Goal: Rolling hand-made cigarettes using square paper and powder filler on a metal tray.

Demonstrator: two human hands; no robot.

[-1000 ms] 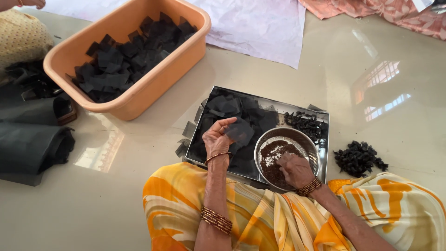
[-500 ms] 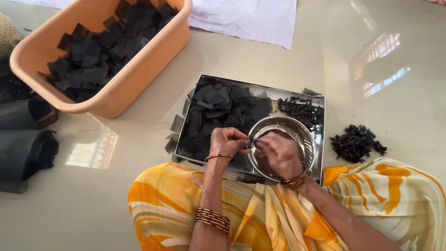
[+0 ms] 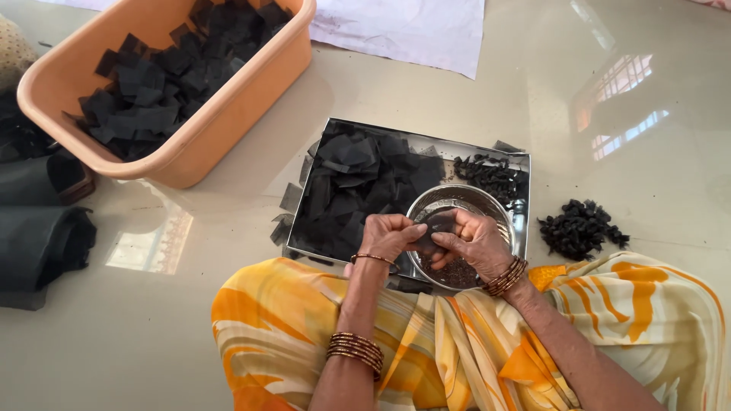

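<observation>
My left hand [image 3: 390, 236] and my right hand [image 3: 476, 242] meet over the near rim of a round steel bowl [image 3: 449, 202], both pinching one small black cloth square [image 3: 430, 234] between the fingers. The bowl holds a dark grainy filling and stands in the right part of a square steel tray [image 3: 518, 164]. A heap of black cloth squares [image 3: 358, 183] fills the tray's left part. Small black twisted bundles [image 3: 491, 175] lie in the tray's far right corner.
An orange plastic tub [image 3: 228, 122] of black cloth squares stands at the far left. A loose pile of black bundles [image 3: 582, 228] lies on the floor right of the tray. Dark folded fabric [image 3: 42, 240] sits at the left edge; a white cloth [image 3: 411, 30] lies beyond.
My left hand left the heap with a cloth square and came to the bowl. My right hand rose out of the filling and joined it on the square.
</observation>
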